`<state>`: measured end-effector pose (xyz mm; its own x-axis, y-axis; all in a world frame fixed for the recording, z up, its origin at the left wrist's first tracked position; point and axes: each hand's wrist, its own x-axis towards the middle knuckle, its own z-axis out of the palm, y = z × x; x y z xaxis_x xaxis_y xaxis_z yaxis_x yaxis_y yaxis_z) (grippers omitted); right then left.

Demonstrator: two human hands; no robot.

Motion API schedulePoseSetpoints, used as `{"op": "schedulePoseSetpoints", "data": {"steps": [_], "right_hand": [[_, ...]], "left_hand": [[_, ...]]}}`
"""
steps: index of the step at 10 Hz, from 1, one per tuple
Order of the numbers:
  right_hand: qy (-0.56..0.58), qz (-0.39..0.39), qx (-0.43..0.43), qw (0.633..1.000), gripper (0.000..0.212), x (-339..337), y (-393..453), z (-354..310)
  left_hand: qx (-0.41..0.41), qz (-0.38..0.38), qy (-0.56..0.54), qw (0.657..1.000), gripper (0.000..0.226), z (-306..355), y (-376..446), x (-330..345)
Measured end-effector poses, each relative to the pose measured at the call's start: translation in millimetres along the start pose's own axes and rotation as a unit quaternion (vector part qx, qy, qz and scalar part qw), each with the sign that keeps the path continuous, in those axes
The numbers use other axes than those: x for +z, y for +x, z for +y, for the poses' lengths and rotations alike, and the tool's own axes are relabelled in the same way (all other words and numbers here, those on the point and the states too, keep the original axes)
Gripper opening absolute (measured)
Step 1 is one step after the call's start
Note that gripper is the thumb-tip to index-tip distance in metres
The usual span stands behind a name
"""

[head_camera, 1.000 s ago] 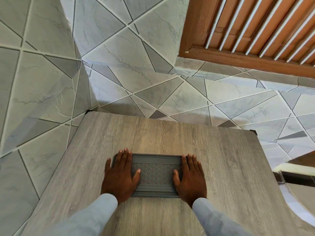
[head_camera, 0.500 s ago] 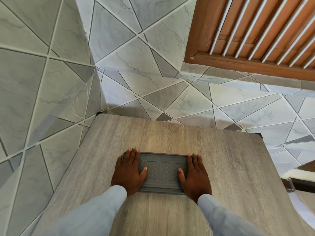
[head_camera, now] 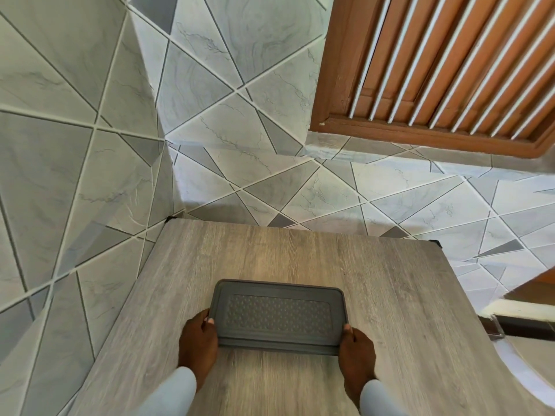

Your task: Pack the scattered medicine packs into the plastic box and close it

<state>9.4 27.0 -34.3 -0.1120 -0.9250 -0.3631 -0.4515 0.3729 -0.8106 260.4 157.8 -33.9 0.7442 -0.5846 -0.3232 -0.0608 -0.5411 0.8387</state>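
One box (head_camera: 279,316) is all I see on the desk (head_camera: 300,253), a flat grey plastic rectangle with rounded corners. Its lid is on, with a raised border and a centre panel of small embossed bumps. It lies on the near half of the desk, long side toward me. Two hands grip it, one at each near corner. My left hand (head_camera: 198,340) curls around the box's near left corner, thumb on the lid edge. My right hand (head_camera: 357,349) clamps the near right corner the same way. Both grips are closed on the box. Two pale blue sleeves run back from the hands. I count no loose packs beside the box. Grey wood grain covers the desk, which has black corner caps.
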Motion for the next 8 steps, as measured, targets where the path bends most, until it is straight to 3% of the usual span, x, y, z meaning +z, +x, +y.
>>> {"op": "schedulePoseSetpoints", "data": {"steps": [3, 5, 6, 7, 8], "right_hand": [[-0.035, 0.001, 0.015, 0.999, 0.039, -2.0, -10.7, -12.6], [-0.165, -0.012, -0.050, 0.985, 0.057, -13.1, -42.3, -5.3], [-0.369, -0.023, -0.165, 0.915, 0.069, -24.2, -63.9, 10.6], [-0.453, -0.059, -0.211, 0.864, 0.088, -34.1, -77.7, 19.3], [-0.448, -0.062, -0.249, 0.856, 0.096, -48.9, -87.3, 12.6]], "left_hand": [[-0.002, -0.049, -0.004, 0.999, 0.035, 4.0, 9.2, -14.4], [0.099, -0.050, 0.082, 0.990, 0.042, -8.1, 1.2, -30.0], [0.152, -0.033, 0.142, 0.978, 0.042, -16.7, -16.6, -40.5], [0.226, 0.009, 0.231, 0.946, 0.041, -22.2, -39.2, -46.3], [0.291, 0.023, 0.250, 0.923, 0.037, -16.5, -65.7, -40.9]]}}
